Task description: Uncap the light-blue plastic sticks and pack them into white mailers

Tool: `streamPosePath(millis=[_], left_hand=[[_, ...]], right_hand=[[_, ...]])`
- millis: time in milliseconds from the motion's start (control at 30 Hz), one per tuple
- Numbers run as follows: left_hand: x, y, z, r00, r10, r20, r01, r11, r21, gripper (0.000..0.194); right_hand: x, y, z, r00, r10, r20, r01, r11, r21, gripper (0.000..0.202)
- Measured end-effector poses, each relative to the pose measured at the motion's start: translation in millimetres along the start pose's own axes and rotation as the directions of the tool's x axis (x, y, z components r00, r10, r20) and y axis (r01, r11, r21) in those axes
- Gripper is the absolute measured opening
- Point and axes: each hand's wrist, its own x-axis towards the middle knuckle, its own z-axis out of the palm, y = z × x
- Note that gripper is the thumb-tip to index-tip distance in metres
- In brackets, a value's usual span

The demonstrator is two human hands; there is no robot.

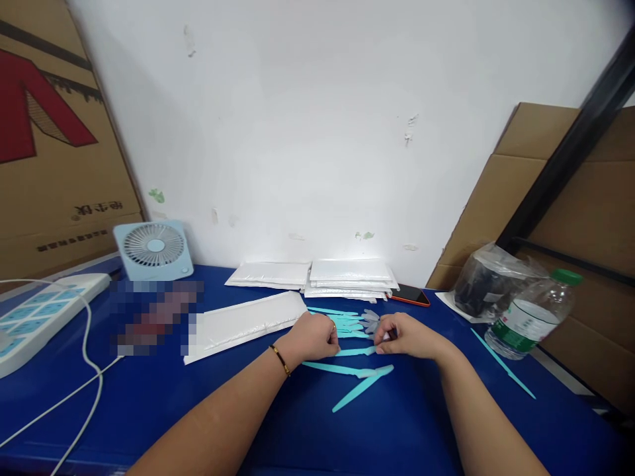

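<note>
Between my two hands lies a slim turquoise stick with a pale tip. My left hand is closed at its left end, with the fingers curled. My right hand pinches at its right end. Just behind is a group of several similar turquoise sticks with grey translucent ends. Nearer me, two more turquoise sticks cross at their right ends. A white padded envelope lies to the left, its right end beside my left hand.
Stacks of white envelopes stand against the wall. A phone, a bottle, a bagged dark object and a lone turquoise stick are on the right. A fan and power strip are left.
</note>
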Motion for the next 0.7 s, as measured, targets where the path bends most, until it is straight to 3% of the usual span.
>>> streamPosePath(millis=[167,267,400,467,567,633,700], left_hand=[[1,-1,1.0,0.999,-0.008,0.045,0.009,1.0,-0.021,0.022],[3,-4,-2.3,1.0,-0.008,-0.006,0.009,0.999,0.031,0.014],[3,-13,-12.6,0.985,-0.087,-0.147,0.102,0.99,0.102,0.01],[1,-15,-17.3,0.979,-0.119,-0.168,0.133,0.988,0.079,0.019],[-6,-12,-19.4,0.997,-0.06,-0.038,0.06,0.998,0.006,0.04],[-9,-6,-17.1,0.994,-0.006,0.107,0.01,0.999,-0.033,0.038],[-10,0,-13.5,0.985,-0.001,0.174,0.008,0.999,-0.042,0.027]], right_hand=[[4,6,7,0.999,0.04,-0.015,-0.041,0.997,-0.068,0.026],[5,9,7,0.999,0.034,0.01,-0.033,0.998,-0.052,0.021],[5,18,0,0.979,0.092,-0.183,-0.101,0.994,-0.039,0.019],[4,21,-4,0.955,0.137,-0.263,-0.148,0.989,-0.022,0.023],[2,18,-7,0.961,0.134,-0.242,-0.139,0.99,-0.005,0.028],[0,10,-7,0.979,0.094,-0.178,-0.095,0.995,0.002,0.027],[-2,-1,-5,0.994,0.041,-0.1,-0.04,0.999,0.013,0.028]])
